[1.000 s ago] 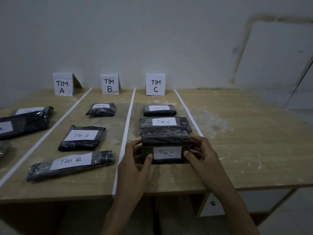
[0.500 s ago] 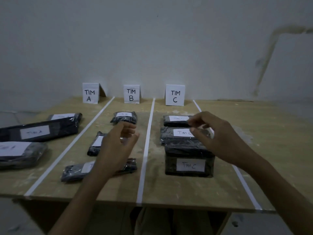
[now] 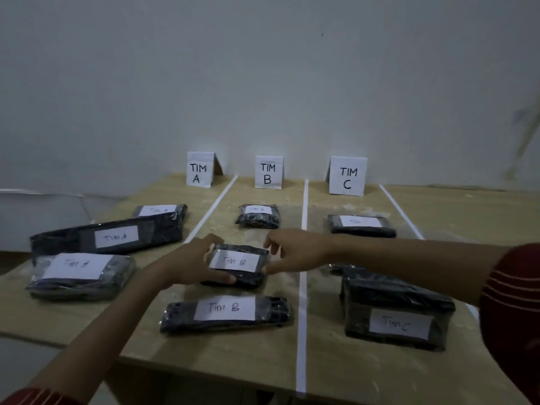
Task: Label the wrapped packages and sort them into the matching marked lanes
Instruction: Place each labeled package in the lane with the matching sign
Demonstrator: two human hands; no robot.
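mid-frame, the left hand [image 3: 193, 263] grips the middle tim b package [image 3: 235, 262] by its left end; the right hand [image 3: 295, 251] pinches its right edge.

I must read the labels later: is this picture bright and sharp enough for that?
Head view: dim, flat light; the middle Tim B package reads clearly; the far Tim C package shows faint writing; the red sleeve at the right edge is blurred.

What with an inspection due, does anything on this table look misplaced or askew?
No readable label is in the wrong lane. One thing stands out: the long Tim A package lies diagonally across its lane, its right end close to the white tape line.
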